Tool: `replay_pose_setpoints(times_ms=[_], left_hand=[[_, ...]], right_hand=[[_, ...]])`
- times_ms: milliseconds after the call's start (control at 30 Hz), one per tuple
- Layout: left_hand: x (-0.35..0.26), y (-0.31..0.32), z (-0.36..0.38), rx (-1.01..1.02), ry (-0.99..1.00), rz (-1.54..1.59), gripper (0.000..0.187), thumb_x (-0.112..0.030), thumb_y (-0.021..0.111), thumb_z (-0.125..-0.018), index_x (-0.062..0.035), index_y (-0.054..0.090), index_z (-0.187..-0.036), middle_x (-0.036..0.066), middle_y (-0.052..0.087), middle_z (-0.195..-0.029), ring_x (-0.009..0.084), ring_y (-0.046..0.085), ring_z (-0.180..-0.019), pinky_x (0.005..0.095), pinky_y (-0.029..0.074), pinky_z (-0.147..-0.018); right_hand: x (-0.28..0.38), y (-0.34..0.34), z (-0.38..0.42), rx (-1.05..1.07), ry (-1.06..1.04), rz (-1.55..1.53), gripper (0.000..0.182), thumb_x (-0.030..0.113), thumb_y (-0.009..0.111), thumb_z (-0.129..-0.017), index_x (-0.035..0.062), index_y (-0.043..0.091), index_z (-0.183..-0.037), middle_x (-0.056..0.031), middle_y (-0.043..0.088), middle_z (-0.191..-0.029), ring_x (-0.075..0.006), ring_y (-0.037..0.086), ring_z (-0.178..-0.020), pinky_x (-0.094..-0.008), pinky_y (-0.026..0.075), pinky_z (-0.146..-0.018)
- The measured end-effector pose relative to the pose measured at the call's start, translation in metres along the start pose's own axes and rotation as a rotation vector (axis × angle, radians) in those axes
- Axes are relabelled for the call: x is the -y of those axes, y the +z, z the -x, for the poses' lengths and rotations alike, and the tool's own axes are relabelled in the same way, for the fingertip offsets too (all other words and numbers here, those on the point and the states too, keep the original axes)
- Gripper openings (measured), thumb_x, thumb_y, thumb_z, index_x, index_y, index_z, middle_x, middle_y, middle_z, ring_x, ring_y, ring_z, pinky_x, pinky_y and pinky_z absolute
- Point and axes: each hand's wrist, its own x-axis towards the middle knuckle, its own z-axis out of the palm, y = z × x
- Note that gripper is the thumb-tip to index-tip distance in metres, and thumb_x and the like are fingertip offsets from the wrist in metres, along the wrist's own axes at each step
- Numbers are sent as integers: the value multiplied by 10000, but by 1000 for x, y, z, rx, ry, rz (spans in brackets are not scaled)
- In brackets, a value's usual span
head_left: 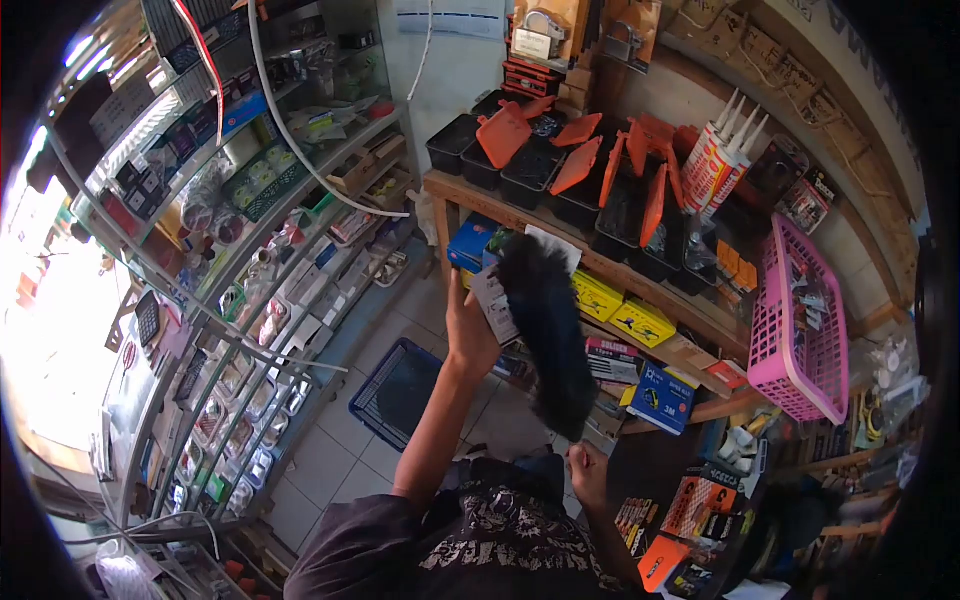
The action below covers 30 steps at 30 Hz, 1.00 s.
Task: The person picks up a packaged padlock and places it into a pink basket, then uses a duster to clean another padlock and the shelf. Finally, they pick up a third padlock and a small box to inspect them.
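Tiered glass-and-metal shelving: runs down my 9 o'clock side, loaded with small packaged goods.
Blue plastic basket: on the tiled floor at 7 to 8 o'clock, below the shelving.
Left hand: near centre; I have it raised, fingers closed on the edge of the carton, as far as I can tell.
Small grey-white printed carton: upright in that grip, partly behind the duster.
Long fluffy black duster: just right of centre, slanting from 12 towards 5 o'clock, its fluffy side right beside the carton. I judge this as dusting in progress; moving it calls for a light stroke and a steady carton.
Right hand: at 5 o'clock, fingers curled together around the duster's lower end.
Yellow printed boxes: at 3 to 4 o'clock, on the shelf under the wooden worktop.
Pink lattice basket: at 3 o'clock, tilted beside the worktop.
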Motion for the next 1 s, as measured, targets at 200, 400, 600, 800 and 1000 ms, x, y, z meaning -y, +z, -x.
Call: replay_pose_setpoints(times_ms=[200,400,600,800,1000], left_hand=[[3,-10,-5,200,-21,64,730,-557,289,-969,-11,276,-1454,182,404,-1420,338,429,-1281,473,325,-1086],[11,-36,-14,25,40,-501,803,-661,289,-927,-32,330,-1424,169,502,-1328,324,508,-1216,441,412,-1025],[26,-45,-16,-47,21,-314,698,-584,260,-969,-56,360,-1414,139,528,-1301,283,543,-1168,442,437,-993],[32,16,-11,-59,-87,-133,676,-523,261,-990,-23,324,-1440,146,462,-1393,299,457,-1275,404,342,-1089],[46,1,-19,-26,-210,-58,683,-534,270,-981,-9,364,-1408,159,486,-1353,304,476,-1237,418,363,-1052]], right_hand=[[8,2,-1,-28,29,-48,414,358,560,-950,15,549,-719,-3,444,-560,-86,388,-532,-277,305,-494],[2,1,-1,7,-102,77,387,312,541,-966,17,547,-716,-2,443,-575,-76,393,-548,-268,309,-504],[4,4,5,28,-74,79,367,296,564,-952,23,528,-709,20,397,-580,-65,358,-571,-261,306,-522],[-24,10,21,-87,62,7,369,312,527,-969,23,573,-744,37,443,-578,-40,406,-555,-232,319,-512],[-31,19,30,-200,226,-248,378,342,545,-954,38,566,-729,46,445,-577,-40,406,-547,-226,316,-508]])
